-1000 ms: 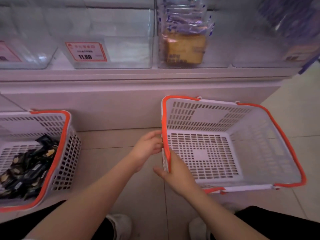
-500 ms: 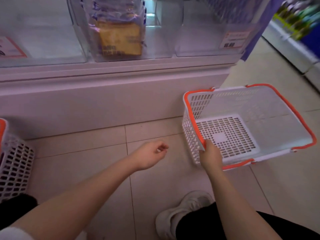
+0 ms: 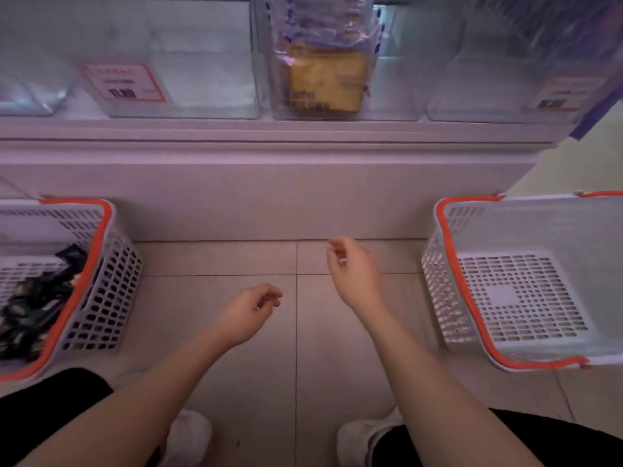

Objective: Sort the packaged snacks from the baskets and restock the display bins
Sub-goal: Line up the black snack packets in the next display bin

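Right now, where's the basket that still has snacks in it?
In the head view, the basket with dark snack packets sits on the floor at the far left, against the shelf base, left of the left hand. The empty basket is far right.

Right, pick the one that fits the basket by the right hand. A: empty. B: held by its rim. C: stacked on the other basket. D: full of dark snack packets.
A: the right basket shows only its bare perforated floor, and the right hand hangs clear of it.
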Demonstrator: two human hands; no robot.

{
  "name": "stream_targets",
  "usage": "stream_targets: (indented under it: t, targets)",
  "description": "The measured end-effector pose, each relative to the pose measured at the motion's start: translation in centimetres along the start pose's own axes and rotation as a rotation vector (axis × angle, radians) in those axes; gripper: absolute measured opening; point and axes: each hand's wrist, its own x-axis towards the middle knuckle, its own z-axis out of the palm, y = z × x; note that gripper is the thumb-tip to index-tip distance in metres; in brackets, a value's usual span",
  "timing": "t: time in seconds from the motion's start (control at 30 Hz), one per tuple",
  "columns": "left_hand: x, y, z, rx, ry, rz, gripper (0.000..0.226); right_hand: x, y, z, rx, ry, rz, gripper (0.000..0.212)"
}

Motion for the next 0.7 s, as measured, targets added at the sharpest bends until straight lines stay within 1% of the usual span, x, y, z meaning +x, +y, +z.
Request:
stream_targets:
  t: [0.1,0.2,0.27,0.33,0.37,0.43,0.47,0.53,0.63,0.7]
  targets:
    - [-1.5,-4.8,-4.1,0.078,0.189,-0.128,0.027,0.2,-6.6,4.9,0.145,-0.138,-0.132,0.020]
    - [-3.7,-10.0,-8.7,0.178,0.362,-0.251,0.038,0.0,-11.7,9.1,0.176,-0.309,-0.243,0.015]
    - [-5.2,-13.3,-11.4,0.290,0.489,-0.294,0.045,0.0,-13.6,11.9,0.152,-0.434,-0.243,0.015]
    - [-6.3,-16.6,-13.4,0.386,0.566,-0.367,0.050,0.2,-14.8,14.6,0.125,-0.556,-0.129,0.015]
    - [-6.7,-18.0,-14.0,0.395,0.547,-0.428,0.051,0.3,-15.0,15.9,0.111,-0.605,-0.053,0.015]
    - [-7.0,-20.3,-14.8,0.284,0.453,-0.523,0.045,0.6,-15.2,18.2,0.059,-0.659,0.041,0.019]
    - [-7.1,-21.1,-15.0,0.241,0.389,-0.537,0.041,0.6,-15.3,19.3,0.034,-0.673,0.075,0.022]
    - [-7.4,-22.3,-15.0,0.263,0.328,-0.477,0.040,0.4,-15.5,21.1,0.032,-0.702,0.146,0.021]
    - [-7.6,-23.0,-15.4,0.297,0.339,-0.396,0.038,-0.4,-16.2,22.7,0.101,-0.739,0.230,0.015]
    - [-7.6,-22.8,-15.8,0.300,0.336,-0.347,0.035,-0.8,-16.7,23.2,0.148,-0.772,0.252,0.017]
